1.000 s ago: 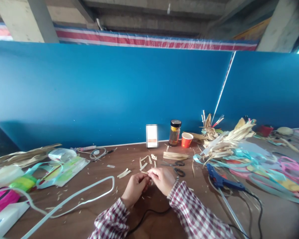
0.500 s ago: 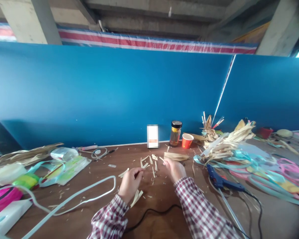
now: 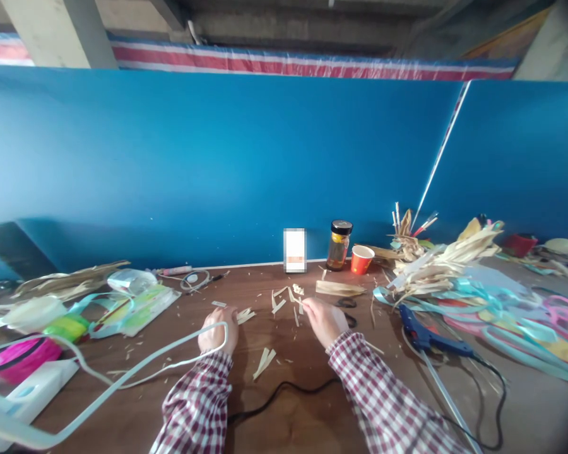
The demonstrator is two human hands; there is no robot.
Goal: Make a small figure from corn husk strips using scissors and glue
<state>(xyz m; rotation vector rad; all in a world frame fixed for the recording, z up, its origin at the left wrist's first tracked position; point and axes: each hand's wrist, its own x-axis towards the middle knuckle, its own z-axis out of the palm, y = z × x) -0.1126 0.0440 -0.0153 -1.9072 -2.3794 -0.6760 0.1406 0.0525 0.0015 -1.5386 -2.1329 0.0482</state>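
My right hand (image 3: 325, 320) is closed in a pinch on a thin pale husk strip (image 3: 298, 300), held low over the table. My left hand (image 3: 218, 331) is down at the table with its fingers curled; its fingertips are hidden, so what it may hold cannot be made out. Beside it, on the right, lie several pale husk strips (image 3: 247, 316). More cut strips (image 3: 278, 302) are scattered between the hands, and a V-shaped pair (image 3: 264, 364) lies nearer to me. Black scissors handles (image 3: 348, 304) show just beyond my right hand. A wider husk piece (image 3: 339, 288) lies behind them.
A lidded jar (image 3: 339, 246) and a red paper cup (image 3: 362, 259) stand at the back. Right lie a blue glue gun (image 3: 426, 337), a husk bundle (image 3: 454, 258) and ribbons. A white tube frame (image 3: 146, 362) crosses before my left hand; a black cable (image 3: 284, 386) lies in front.
My left hand has moved left and away from the middle, to beside the strips. My right hand keeps its pinch and has uncovered the scissors handles. The view has tilted slightly down.
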